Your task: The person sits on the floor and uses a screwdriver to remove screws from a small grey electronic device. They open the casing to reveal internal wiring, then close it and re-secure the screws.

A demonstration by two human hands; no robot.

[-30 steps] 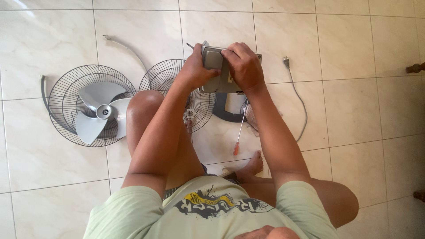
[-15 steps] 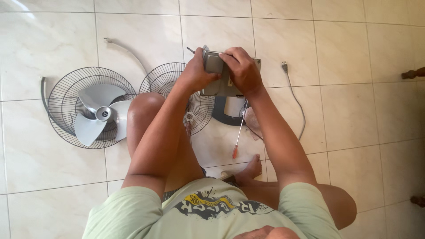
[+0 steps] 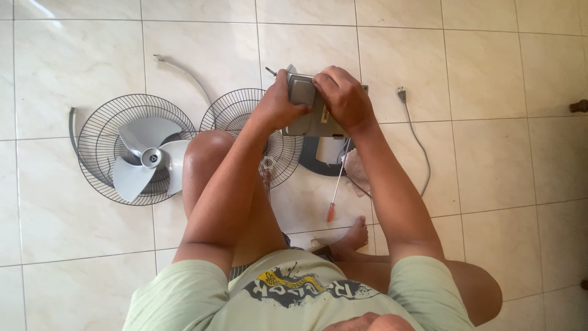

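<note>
Pale floor tiles [image 3: 502, 184] lie under me as I sit, and both my hands grip the grey fan motor housing [image 3: 309, 113] at the far middle: left hand [image 3: 278, 107] on its left edge, right hand [image 3: 343, 98] over its top. Left of it lie a wire grille with the grey blade [image 3: 144, 156] and a second grille [image 3: 245, 116]; an orange-handled screwdriver [image 3: 335, 187] lies just near of the housing.

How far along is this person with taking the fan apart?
Done: both wire guards lie on the tiles, with the grey blade resting in the left one. In hand: left hand and right hand grip the grey motor housing. Left: the housing looks unopened; the orange-handled screwdriver lies unused.
</note>
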